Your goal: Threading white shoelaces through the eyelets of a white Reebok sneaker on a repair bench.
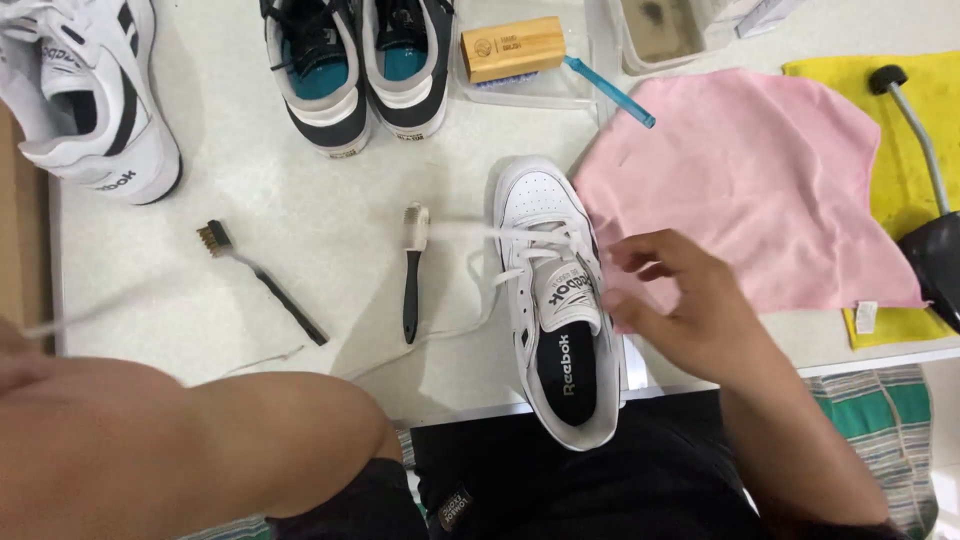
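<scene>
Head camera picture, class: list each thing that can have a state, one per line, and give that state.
White shoe: flat on table, partly unlaced.
White lace: pulled taut leftward.
Right hand: beside the shoe's tongue, fingers curled.
Left hand: at frame edge, pulling the lace.
Pink cloth: spread flat.
Two small brushes: lying unused.
Wooden brush: resting in clear tray.

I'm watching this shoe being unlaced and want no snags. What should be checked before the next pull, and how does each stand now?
1. White shoe lies flat on the table: ok.
2. Right hand steadies the shoe at its side: ok.
3. Lace drawn out to the left, blurred: ok.
4. Left hand grips the lace end: cannot tell, mostly out of frame.
5. Black-handled brush lies under the lace's path: not ok.
6. Pink cloth clear of the lace: ok.
</scene>
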